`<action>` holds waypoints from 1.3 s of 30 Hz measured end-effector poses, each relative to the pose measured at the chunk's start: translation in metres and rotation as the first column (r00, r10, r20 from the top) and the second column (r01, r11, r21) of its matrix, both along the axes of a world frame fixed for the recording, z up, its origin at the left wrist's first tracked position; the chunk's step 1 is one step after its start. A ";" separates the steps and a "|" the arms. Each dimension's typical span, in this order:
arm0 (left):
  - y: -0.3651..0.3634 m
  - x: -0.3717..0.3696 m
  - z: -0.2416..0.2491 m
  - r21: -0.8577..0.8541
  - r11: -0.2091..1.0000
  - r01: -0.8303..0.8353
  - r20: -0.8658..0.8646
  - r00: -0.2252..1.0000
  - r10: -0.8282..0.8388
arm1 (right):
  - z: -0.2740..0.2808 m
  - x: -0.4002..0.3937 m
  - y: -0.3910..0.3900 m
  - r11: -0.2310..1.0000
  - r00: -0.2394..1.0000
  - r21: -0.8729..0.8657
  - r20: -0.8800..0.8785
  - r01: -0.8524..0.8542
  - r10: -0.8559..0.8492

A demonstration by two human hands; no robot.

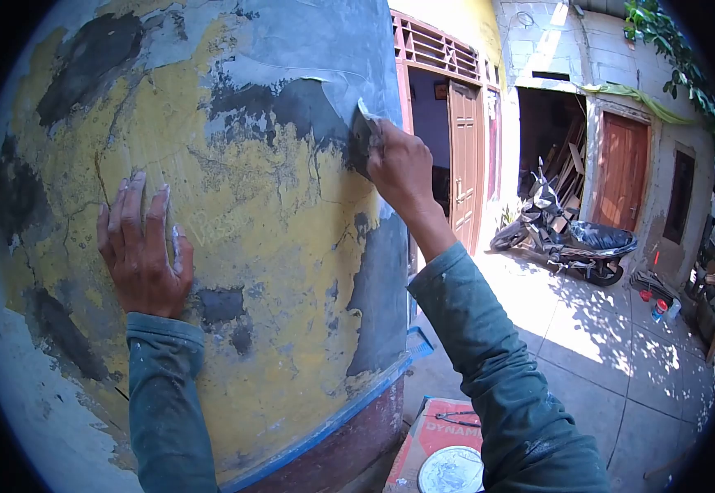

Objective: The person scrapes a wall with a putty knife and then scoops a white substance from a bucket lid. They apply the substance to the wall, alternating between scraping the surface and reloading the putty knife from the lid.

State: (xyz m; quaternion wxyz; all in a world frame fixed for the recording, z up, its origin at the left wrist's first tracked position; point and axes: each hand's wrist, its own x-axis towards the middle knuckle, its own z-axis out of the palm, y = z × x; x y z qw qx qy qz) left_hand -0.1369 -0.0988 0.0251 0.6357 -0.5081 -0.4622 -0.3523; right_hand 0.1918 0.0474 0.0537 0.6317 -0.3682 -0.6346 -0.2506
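Observation:
My left hand lies against the peeling yellow wall, its fingers stretched upward and dusted with white. In my right hand is a putty knife, held near the wall's right edge. White paste shows at the upper tip of its blade; my fingers cover the handle. Smooth blue-grey filler coats the upper wall above the knife. Just left of the blade is a darker grey bare patch. Cracks and several dark patches mark the yellow paint around my left hand.
Below my right arm stands a red cardboard box bearing a white round lid or tub and a thin dark tool. A blue plastic object is by the wall's base. A motorbike is parked on the paving, near open doorways.

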 end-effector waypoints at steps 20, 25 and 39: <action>-0.004 0.005 0.000 -0.024 1.000 0.016 0.021 1.000 -0.015 | 0.084 -0.096 -0.068 0.981 0.989 0.133 0.070 -0.138 0.130; -0.006 0.005 0.001 -0.024 0.998 0.058 0.019 0.998 -0.057 | 0.058 -0.109 -0.094 0.960 0.938 0.109 0.266 -0.257 0.221; -0.008 0.004 0.002 -0.022 0.998 0.063 0.007 0.998 -0.063 | 0.209 -0.010 -0.009 0.994 0.996 -0.105 -0.079 0.035 -0.043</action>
